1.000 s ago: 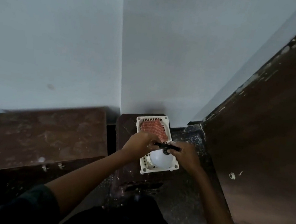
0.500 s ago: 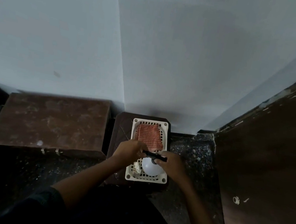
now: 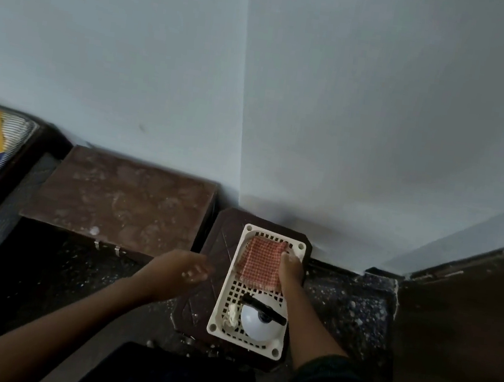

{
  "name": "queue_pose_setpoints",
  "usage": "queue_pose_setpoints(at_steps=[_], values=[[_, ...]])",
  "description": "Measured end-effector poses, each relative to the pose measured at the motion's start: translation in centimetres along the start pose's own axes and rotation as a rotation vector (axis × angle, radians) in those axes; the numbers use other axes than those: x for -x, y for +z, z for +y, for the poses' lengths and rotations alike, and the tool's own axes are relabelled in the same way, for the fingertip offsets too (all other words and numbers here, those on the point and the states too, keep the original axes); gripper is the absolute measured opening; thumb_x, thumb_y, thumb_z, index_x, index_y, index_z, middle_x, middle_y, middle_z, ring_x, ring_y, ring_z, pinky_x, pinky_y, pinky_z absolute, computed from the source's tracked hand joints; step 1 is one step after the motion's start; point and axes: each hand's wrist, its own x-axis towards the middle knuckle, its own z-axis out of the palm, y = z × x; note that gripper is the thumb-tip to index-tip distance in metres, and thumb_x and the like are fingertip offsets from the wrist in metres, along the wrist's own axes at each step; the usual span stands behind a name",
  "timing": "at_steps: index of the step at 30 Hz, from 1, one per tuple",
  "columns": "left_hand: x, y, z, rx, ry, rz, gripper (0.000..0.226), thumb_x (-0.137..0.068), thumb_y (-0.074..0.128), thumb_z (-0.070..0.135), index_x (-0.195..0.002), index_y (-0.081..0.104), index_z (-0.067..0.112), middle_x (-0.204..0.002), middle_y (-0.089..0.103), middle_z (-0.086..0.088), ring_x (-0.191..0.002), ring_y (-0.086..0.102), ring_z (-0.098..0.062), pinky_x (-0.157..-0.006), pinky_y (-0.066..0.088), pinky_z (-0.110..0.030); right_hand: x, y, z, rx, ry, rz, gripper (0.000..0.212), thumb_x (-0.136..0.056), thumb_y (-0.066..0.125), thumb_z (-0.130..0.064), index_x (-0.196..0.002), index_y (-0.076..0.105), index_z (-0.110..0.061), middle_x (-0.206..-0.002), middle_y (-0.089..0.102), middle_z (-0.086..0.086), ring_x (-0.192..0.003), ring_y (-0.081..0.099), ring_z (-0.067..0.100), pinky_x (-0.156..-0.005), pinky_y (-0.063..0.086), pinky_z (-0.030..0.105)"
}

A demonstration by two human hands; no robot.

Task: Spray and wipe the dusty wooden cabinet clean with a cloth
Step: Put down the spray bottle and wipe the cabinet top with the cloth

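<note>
Letting go of the spray bottle (image 3: 260, 322), now standing alone in the basket (image 3: 280, 348); we are moving our right hand (image 3: 291, 265) onto the checked cloth (image 3: 261, 266), grip unclear. Our left hand (image 3: 184, 267) is hanging loosely open, empty, beside the basket, so wiping of the dusty cabinet (image 3: 124, 203) is not started.

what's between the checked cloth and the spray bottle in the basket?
Head view: only bare basket lattice lies between the checked cloth and the spray bottle. The right hand rests on the cloth's right edge.

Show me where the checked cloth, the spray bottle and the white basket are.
checked cloth (image 3: 260, 264), head view, middle of the fabric
spray bottle (image 3: 255, 324), head view, white round body
white basket (image 3: 228, 296), head view, bare left wall
</note>
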Motion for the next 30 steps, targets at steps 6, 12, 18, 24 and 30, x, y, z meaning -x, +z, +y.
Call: queue_pose_setpoints(at_steps=[6,12,18,24,30], values=[[2.3,-2.0,-1.1,0.195,-0.066,0.119,0.021,-0.090,0.058,0.019,-0.093,0.064,0.039,-0.094,0.071,0.014,-0.085,0.066,0.001,-0.074,0.053,-0.013,-0.7,0.7,-0.1,-0.293,0.266,-0.107,0.012,-0.093,0.054,-0.011,-0.099,0.057,-0.001,-0.077,0.062,0.007,-0.061,0.061,0.018,-0.040,0.046,0.022],[2.6,-3.2,-1.6,0.383,-0.083,0.237,0.029,-0.089,0.060,0.011,-0.090,0.062,0.041,-0.093,0.066,0.033,-0.088,0.066,0.004,-0.073,0.049,-0.008,1.7,-0.8,-4.3,-0.515,0.099,-0.313,0.024,-0.082,0.059,0.005,-0.104,0.063,-0.004,-0.085,0.067,0.012,-0.075,0.065,0.026,-0.059,0.052,0.033],[2.3,-5.4,-1.2,0.517,-0.029,0.338,0.029,-0.090,0.058,0.010,-0.112,0.057,0.029,-0.107,0.064,0.014,-0.095,0.062,0.004,-0.082,0.050,-0.015,7.8,-1.7,-11.1,-0.614,-0.132,-0.735,0.034,-0.073,0.059,0.005,-0.106,0.063,-0.003,-0.095,0.069,0.011,-0.088,0.065,0.027,-0.067,0.055,0.035],[3.8,-9.4,-1.5,0.919,-0.004,0.511,0.048,-0.092,0.053,0.016,-0.136,0.034,0.026,-0.119,0.054,0.012,-0.111,0.054,-0.004,-0.079,0.049,-0.012,14.4,3.1,-16.2,-0.632,-0.290,-0.962,0.034,-0.071,0.055,0.004,-0.101,0.065,-0.006,-0.093,0.069,0.009,-0.088,0.064,0.023,-0.080,0.054,0.037],[7.9,-13.7,-6.8,0.882,0.060,0.636,0.018,-0.086,0.060,0.004,-0.093,0.062,0.020,-0.094,0.068,0.000,-0.086,0.068,-0.008,-0.071,0.056,-0.017,19.2,8.5,-18.3,-0.612,-0.402,-1.032,0.051,-0.089,0.048,0.006,-0.130,0.049,-0.024,-0.110,0.066,0.004,-0.103,0.061,0.021,-0.086,0.053,0.031]])
